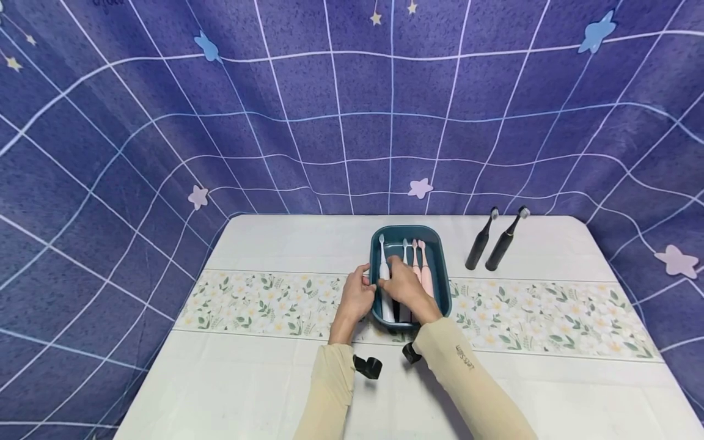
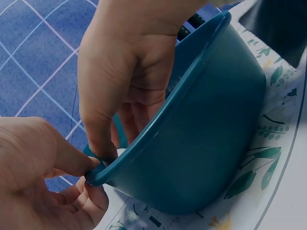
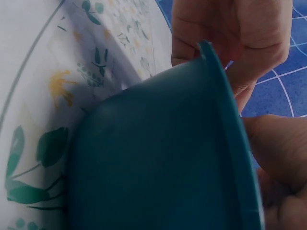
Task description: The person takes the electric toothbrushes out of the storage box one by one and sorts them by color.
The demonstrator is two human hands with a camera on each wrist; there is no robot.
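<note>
Head view: a blue-purple curtain (image 1: pixel 297 85) with pale grid lines and stars hangs at twelve o'clock, behind a desk (image 1: pixel 231 379) with a white cover.
Floral band: a strip of flowers and leaves (image 1: pixel 247 299) crosses the desk from nine to three o'clock, passing under the tub.
Left sleeve: beige cloth (image 1: pixel 330 385) at seven o'clock of the left hand, with a black wrist camera (image 1: pixel 371 368) beside it.
Left hand: this hand (image 1: pixel 354 296) is at the tub's nine o'clock; its grip pinches the rim between thumb and fingers, as the left wrist view also shows.
Tub: the dark teal tub (image 1: pixel 447 299) sits on the desk, its long side running from twelve to six o'clock, four toothbrushes lying inside with their heads toward twelve.
White toothbrush: the leftmost one (image 1: pixel 387 308), along the tub's nine o'clock wall.
Right hand: reaching in from five o'clock, this hand (image 1: pixel 407 287) has its grip closed around the white toothbrush, fingertips partly hidden.
Pale toothbrush: next to the right (image 1: pixel 404 313), its middle covered by the right hand.
Pink toothbrushes: two side by side (image 1: pixel 426 278), toward the tub's three o'clock wall.
Right sleeve: beige with dark lettering (image 1: pixel 478 391), at five o'clock.
Black toothbrushes: a pair (image 1: pixel 500 249) outside the tub at its two o'clock, near each other, heads slanting toward one o'clock.
</note>
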